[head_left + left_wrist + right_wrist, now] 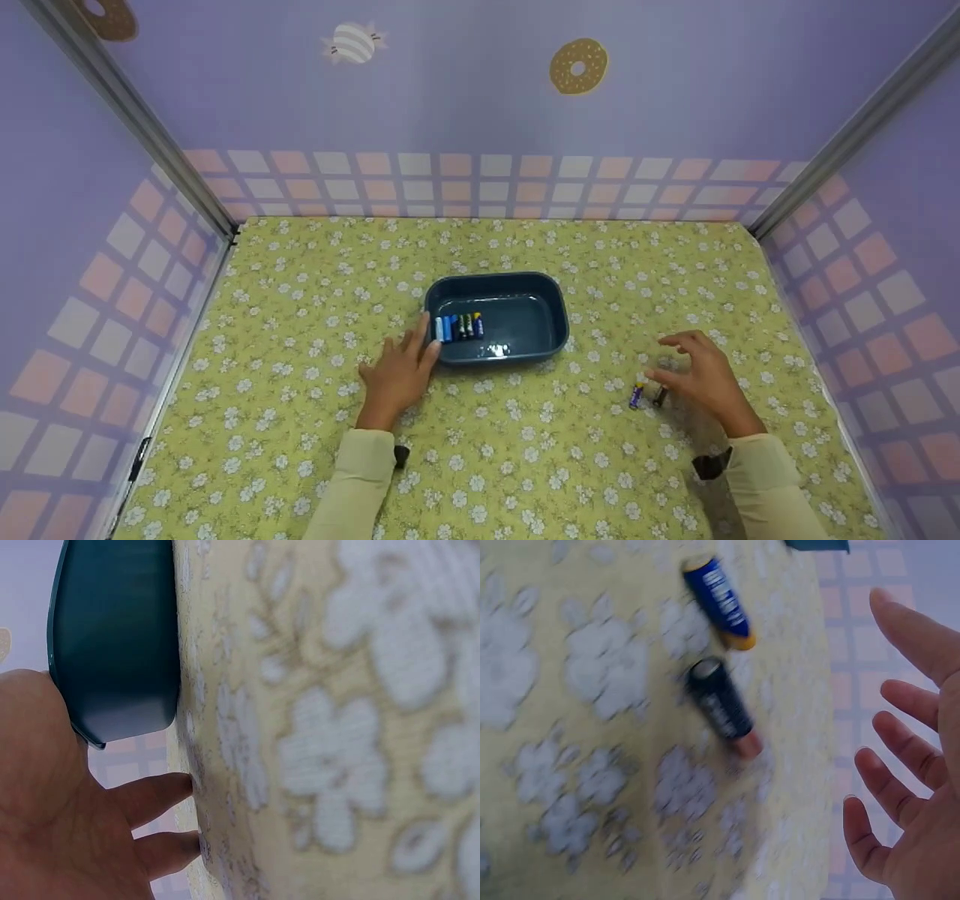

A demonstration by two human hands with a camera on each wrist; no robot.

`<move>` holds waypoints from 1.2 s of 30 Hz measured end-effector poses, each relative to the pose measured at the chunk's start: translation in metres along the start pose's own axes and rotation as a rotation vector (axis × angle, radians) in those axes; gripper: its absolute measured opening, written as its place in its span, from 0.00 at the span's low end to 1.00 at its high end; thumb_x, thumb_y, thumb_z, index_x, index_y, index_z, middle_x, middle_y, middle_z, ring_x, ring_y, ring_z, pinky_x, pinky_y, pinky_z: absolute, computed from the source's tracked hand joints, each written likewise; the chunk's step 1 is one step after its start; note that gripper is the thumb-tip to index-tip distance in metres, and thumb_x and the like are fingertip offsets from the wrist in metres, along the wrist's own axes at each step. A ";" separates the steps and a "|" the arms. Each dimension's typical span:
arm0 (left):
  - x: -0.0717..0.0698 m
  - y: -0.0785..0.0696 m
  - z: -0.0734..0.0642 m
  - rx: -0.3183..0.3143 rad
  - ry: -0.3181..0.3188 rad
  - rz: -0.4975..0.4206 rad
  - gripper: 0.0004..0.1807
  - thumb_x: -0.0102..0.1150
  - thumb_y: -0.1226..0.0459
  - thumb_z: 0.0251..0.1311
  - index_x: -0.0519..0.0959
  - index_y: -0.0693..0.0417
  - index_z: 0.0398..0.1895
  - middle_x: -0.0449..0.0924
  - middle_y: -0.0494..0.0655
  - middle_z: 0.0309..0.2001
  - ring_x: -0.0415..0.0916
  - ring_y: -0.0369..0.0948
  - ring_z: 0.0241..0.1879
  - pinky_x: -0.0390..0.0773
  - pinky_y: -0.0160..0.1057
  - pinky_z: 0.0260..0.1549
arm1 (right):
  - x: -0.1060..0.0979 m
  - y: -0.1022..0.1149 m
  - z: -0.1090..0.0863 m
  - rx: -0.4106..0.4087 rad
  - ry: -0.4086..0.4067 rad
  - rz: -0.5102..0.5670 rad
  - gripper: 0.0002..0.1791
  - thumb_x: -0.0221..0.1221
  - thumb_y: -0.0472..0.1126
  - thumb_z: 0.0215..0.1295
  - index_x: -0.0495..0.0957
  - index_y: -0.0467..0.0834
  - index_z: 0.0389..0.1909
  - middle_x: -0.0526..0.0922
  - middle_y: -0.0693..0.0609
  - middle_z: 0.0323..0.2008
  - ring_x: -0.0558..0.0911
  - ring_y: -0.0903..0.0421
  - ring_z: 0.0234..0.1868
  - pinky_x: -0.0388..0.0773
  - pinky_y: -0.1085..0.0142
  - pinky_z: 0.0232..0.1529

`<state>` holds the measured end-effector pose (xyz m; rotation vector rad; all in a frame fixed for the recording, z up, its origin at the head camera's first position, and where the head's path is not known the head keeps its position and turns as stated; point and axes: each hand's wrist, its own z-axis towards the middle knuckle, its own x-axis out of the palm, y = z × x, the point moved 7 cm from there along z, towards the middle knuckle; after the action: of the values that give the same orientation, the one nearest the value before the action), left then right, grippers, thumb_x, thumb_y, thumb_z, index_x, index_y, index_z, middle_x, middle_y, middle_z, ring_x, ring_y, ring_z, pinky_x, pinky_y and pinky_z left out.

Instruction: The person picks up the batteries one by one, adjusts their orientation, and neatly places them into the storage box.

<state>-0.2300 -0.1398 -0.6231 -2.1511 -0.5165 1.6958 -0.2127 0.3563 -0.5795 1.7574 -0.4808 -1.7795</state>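
A dark teal plastic box point(497, 360) stands on the cloth, with several batteries point(460, 327) lined up side by side at its left end. My left hand point(401, 377) rests against the box's left end, fingers spread; in the left wrist view two fingertips point(176, 786) touch the cloth beside the box's outer wall. To the right of the box lie a blue battery with yellow ends point(720, 601) and a black battery with a copper end point(724, 701). My right hand point(703, 382) hovers just over these two, fingers loosely bent and apart, holding nothing.
A yellow floral cloth point(315, 300) covers the table. Purple walls with a pink and white checked band point(495, 176) enclose it at the back and on both sides. Metal posts point(150, 127) stand at the back corners.
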 end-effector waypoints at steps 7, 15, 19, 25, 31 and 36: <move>0.000 0.001 0.000 0.006 -0.005 -0.020 0.37 0.17 0.24 0.67 0.29 0.09 0.78 0.53 0.45 0.82 0.41 0.62 0.81 0.38 0.88 0.60 | 0.009 -0.018 -0.016 0.055 0.053 -0.053 0.39 0.73 0.63 0.54 0.78 0.43 0.61 0.75 0.42 0.59 0.78 0.37 0.53 0.78 0.37 0.48; 0.001 0.002 0.001 -0.003 0.005 -0.016 0.36 0.17 0.25 0.68 0.28 0.09 0.77 0.53 0.44 0.82 0.40 0.61 0.81 0.38 0.88 0.60 | 0.013 -0.027 -0.024 0.094 0.094 -0.134 0.40 0.74 0.65 0.53 0.78 0.43 0.59 0.76 0.41 0.56 0.77 0.39 0.52 0.76 0.39 0.45; 0.000 0.002 0.000 -0.005 0.008 -0.012 0.36 0.17 0.25 0.68 0.28 0.09 0.77 0.53 0.45 0.82 0.40 0.62 0.81 0.38 0.88 0.60 | 0.017 -0.030 -0.026 0.108 0.109 -0.140 0.40 0.73 0.68 0.50 0.79 0.46 0.56 0.76 0.43 0.56 0.76 0.40 0.53 0.76 0.40 0.46; 0.001 0.001 0.000 -0.004 0.003 -0.011 0.36 0.17 0.25 0.68 0.27 0.08 0.77 0.53 0.46 0.82 0.40 0.62 0.81 0.38 0.88 0.60 | 0.022 -0.034 -0.031 0.121 0.124 -0.146 0.39 0.73 0.68 0.51 0.79 0.46 0.55 0.75 0.45 0.58 0.75 0.40 0.56 0.75 0.38 0.51; 0.000 0.000 -0.001 0.000 -0.005 -0.013 0.36 0.18 0.25 0.68 0.28 0.09 0.77 0.54 0.45 0.81 0.41 0.62 0.81 0.39 0.88 0.60 | 0.023 -0.034 -0.033 0.127 0.115 -0.147 0.38 0.72 0.69 0.52 0.80 0.46 0.53 0.75 0.45 0.60 0.74 0.40 0.59 0.74 0.37 0.53; 0.000 0.001 -0.001 -0.002 -0.005 -0.011 0.36 0.17 0.25 0.68 0.28 0.09 0.77 0.54 0.44 0.81 0.41 0.62 0.81 0.40 0.88 0.60 | 0.022 -0.034 -0.034 0.133 0.127 -0.169 0.37 0.71 0.71 0.52 0.79 0.47 0.50 0.75 0.45 0.58 0.74 0.40 0.58 0.75 0.39 0.52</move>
<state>-0.2293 -0.1403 -0.6236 -2.1419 -0.5310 1.6959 -0.1833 0.3729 -0.6200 2.0431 -0.4168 -1.7701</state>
